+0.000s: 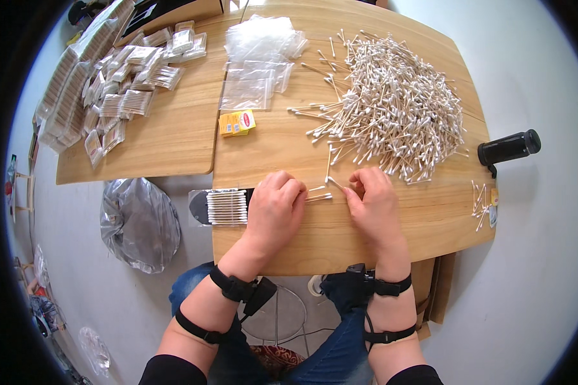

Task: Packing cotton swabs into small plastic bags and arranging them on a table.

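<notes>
My left hand [276, 206] is closed at the table's near edge, with a few cotton swabs [319, 197] sticking out to the right from its fingers. To its right, my right hand [374, 204] pinches a single cotton swab [336, 184] between thumb and finger. Beside my left hand lies a neat row of swabs [227, 208] on a dark, round-ended piece with clear plastic around it, partly past the table edge. A large loose heap of cotton swabs [398, 106] spreads beyond my right hand. One stray swab [329, 162] lies between the heap and my hands.
Clear plastic bags [260, 58] and a small stack of yellow cards [237, 122] lie farther back. Many packed swab bags [131, 77] fill the left table. A black cylinder [509, 148] stands at the right edge near some loose swabs [479, 204]. A grey plastic-covered bin [140, 224] stands below left.
</notes>
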`<state>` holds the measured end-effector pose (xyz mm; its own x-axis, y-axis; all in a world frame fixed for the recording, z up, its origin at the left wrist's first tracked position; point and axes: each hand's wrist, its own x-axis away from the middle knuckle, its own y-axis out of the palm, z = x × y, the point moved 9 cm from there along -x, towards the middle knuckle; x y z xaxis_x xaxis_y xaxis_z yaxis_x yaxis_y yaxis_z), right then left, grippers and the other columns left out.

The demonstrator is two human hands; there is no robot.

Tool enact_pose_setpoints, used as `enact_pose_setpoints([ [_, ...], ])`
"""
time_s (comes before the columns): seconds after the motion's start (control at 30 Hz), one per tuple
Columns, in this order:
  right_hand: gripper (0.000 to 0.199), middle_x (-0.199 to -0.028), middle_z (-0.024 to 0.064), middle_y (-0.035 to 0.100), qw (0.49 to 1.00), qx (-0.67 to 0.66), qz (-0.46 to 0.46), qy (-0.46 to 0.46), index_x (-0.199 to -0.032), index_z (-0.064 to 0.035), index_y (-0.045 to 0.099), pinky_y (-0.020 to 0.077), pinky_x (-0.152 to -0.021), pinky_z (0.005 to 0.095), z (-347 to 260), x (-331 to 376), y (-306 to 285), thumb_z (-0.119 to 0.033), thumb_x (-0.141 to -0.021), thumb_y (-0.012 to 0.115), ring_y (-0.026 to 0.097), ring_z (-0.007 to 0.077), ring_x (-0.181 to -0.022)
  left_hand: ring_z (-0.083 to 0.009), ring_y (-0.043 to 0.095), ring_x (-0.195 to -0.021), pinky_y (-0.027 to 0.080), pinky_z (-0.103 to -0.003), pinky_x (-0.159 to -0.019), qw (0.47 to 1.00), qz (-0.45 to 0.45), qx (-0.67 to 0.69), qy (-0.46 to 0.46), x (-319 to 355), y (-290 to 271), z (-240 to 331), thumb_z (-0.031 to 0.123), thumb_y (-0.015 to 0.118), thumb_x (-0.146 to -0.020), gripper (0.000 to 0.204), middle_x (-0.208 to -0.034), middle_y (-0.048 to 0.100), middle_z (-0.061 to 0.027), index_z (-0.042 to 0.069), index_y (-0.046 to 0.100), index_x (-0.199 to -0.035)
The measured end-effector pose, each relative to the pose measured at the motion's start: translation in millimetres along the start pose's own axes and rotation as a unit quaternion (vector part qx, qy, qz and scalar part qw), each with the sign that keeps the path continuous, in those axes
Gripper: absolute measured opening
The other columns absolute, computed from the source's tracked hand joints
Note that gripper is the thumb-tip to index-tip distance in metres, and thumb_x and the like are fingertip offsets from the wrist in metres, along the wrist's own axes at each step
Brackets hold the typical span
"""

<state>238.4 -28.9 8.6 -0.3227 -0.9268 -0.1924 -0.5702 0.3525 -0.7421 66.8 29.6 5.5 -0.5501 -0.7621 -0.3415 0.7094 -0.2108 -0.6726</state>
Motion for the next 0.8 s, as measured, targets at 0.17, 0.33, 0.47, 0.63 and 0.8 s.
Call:
enact_pose_setpoints([
  [0.17, 0.012, -0.087, 0.0127, 0.061, 0.996, 0.059, -0.033, -0.056, -0.088, -0.0043, 0.062, 0.0483, -0.077, 0.0444, -6.2, 1.1, 4.0, -0.002, -0.08, 0.072, 0.059, 0.0347, -0.088, -0.0324, 0.061, -0.086, 0.05, -0.043, -0.078, 1.0, 0.014, -0.018, 0.009, -1.3, -0.2, 1.2, 0.005, 0.073, -0.082, 0.007, -0.087, 0.062, -0.0108, 0.004, 0.066, -0.084],
  [0.33, 0.009, -0.087, 0.0123, 0.061, 0.995, 0.049, -0.019, -0.087, -0.086, -0.0046, 0.063, 0.0486, -0.076, 0.0443, -13.9, -1.3, 12.2, -0.003, -0.082, 0.071, 0.059, 0.0343, -0.088, -0.0328, 0.062, -0.087, 0.05, -0.042, -0.079, 0.998, -0.044, 0.021, 0.049, 0.7, 12.0, 10.9, 0.004, 0.073, -0.081, 0.008, -0.088, 0.062, -0.0108, 0.004, 0.067, -0.085],
  [0.47, 0.005, -0.086, 0.0122, 0.061, 0.993, 0.007, -0.045, -0.108, -0.086, -0.0047, 0.067, 0.0496, -0.076, 0.0435, -27.4, -0.5, 18.9, -0.005, -0.083, 0.071, 0.06, 0.0335, -0.089, -0.0321, 0.062, -0.088, 0.05, -0.041, -0.08, 0.998, -0.024, 0.06, 0.01, 0.6, 6.7, 4.3, 0.003, 0.072, -0.083, 0.008, -0.091, 0.064, -0.0119, 0.003, 0.067, -0.089],
  [0.63, 0.012, -0.087, 0.0116, 0.062, 0.992, -0.075, -0.068, -0.077, -0.094, -0.0058, 0.071, 0.0504, -0.078, 0.042, -24.2, -2.4, 25.2, -0.002, -0.083, 0.068, 0.06, 0.0327, -0.089, -0.0329, 0.062, -0.098, 0.049, -0.041, -0.087, 0.998, 0.056, 0.004, -0.013, -7.7, -3.3, -4.4, 0.003, 0.069, -0.087, 0.024, -0.101, 0.064, -0.0159, 0.004, 0.07, -0.111],
  [0.8, 0.034, -0.095, 0.009, 0.062, 0.997, 0.005, 0.027, -0.073, -0.111, -0.0093, 0.076, 0.05, -0.083, 0.0424, -20.5, -12.4, 7.8, 0.003, -0.081, 0.065, 0.06, 0.0302, -0.093, -0.0328, 0.061, -0.113, 0.046, -0.043, -0.099, 0.999, 0.021, -0.03, 0.024, -18.6, 15.8, 3.8, 0.005, 0.066, -0.089, 0.03, -0.119, 0.067, -0.0122, 0.006, 0.071, -0.119],
])
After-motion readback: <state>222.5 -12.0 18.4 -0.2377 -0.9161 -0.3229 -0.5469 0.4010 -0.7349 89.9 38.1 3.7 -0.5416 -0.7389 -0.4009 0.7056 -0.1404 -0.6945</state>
